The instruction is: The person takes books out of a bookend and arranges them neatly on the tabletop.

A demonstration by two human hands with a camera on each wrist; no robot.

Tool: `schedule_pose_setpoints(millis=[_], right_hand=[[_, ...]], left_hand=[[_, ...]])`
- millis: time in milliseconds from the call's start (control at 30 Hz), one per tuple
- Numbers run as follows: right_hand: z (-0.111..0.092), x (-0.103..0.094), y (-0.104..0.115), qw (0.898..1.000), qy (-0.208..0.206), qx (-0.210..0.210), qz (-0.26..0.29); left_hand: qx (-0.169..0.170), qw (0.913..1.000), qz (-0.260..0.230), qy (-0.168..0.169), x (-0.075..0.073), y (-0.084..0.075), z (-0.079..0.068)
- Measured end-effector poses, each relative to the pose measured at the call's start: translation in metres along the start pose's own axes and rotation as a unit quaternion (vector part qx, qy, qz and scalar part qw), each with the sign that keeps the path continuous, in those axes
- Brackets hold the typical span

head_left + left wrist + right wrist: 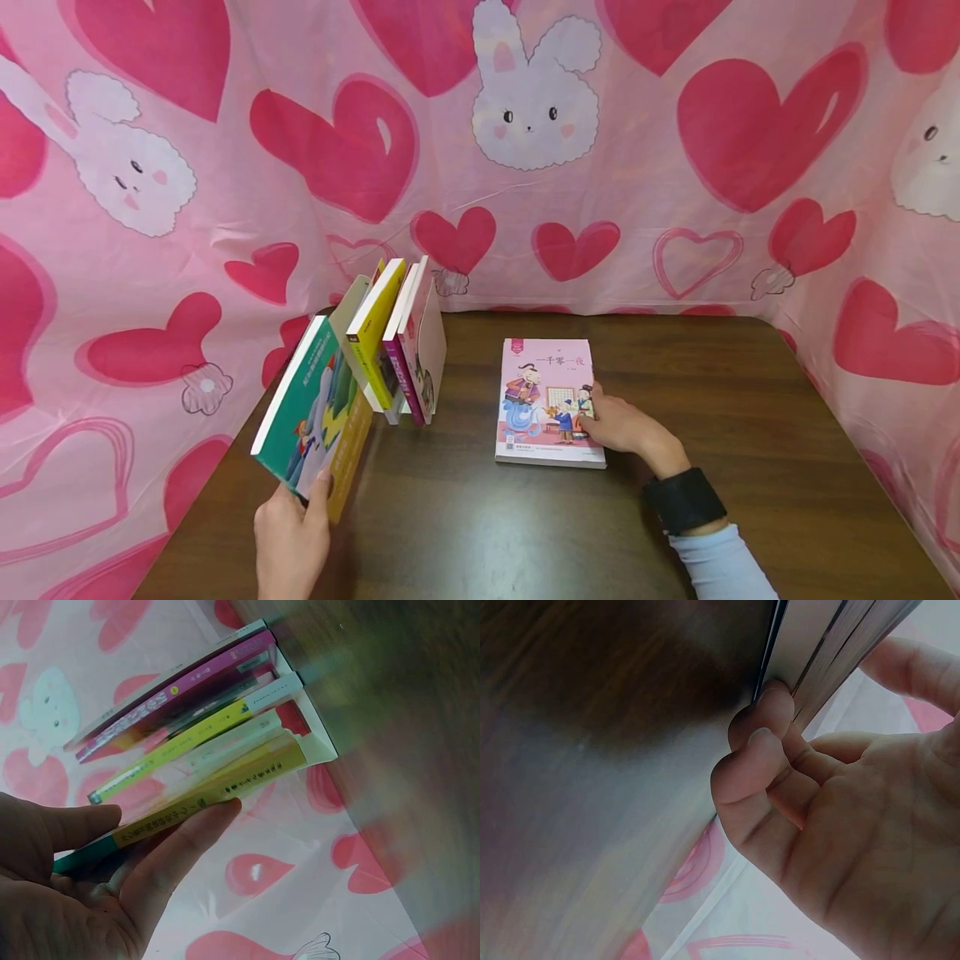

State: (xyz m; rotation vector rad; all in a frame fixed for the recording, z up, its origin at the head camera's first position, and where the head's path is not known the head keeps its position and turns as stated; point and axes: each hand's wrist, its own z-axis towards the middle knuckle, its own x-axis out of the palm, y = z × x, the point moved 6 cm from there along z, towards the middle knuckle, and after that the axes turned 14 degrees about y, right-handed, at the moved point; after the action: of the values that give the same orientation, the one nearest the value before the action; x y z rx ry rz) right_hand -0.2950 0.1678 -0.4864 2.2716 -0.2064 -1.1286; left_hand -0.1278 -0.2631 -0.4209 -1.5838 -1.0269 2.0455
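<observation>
My left hand [292,537] grips a green and yellow picture-cover book [318,425] near its lower end, thumb on one side and fingers on the other. This book is tilted beside a row of upright books; its yellow spine [202,796] shows in the left wrist view. My right hand [630,427] holds the right edge of a pink book [543,404] lying flat on the table, apparently with more than one layer in its thickness. In the right wrist view, curled fingers [750,769] meet the lower edge of the page block [832,660], thumb opposite.
A yellow-spined book [369,350] and a purple-spined book [401,367] stand upright in a white bookend [437,358] on the brown table [697,375]. A pink cloth [637,183] with hearts and rabbits hangs around the table's back and sides.
</observation>
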Motion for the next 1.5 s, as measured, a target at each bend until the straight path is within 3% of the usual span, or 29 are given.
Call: schedule_pose_setpoints(millis=[133, 533, 900, 1133, 1500], right_hand=[[-0.0006, -0.0002, 0.0004, 1.0, 0.0, -0.001, 0.003], [-0.0004, -0.0011, 0.0004, 1.0, 0.002, 0.0, 0.002], [0.0004, -0.0017, 0.0007, 1.0, -0.003, -0.002, -0.007], [-0.0001, -0.0008, 0.0001, 1.0, -0.002, 0.002, -0.007], [-0.0017, -0.0006, 0.0013, 1.0, -0.001, 0.001, -0.004]], left_hand=[[0.022, 0.9996, 0.003, -0.017, -0.0014, -0.0031, -0.0044], [0.011, 0.9999, -0.005, -0.005, 0.0, -0.0039, -0.0073], [0.043, 0.9986, -0.014, -0.027, 0.0006, -0.0078, -0.0104], [0.024, 0.9994, -0.021, -0.011, 0.0029, -0.0074, -0.0099], [0.036, 0.9988, -0.032, 0.0, 0.0084, -0.0098, -0.01]])
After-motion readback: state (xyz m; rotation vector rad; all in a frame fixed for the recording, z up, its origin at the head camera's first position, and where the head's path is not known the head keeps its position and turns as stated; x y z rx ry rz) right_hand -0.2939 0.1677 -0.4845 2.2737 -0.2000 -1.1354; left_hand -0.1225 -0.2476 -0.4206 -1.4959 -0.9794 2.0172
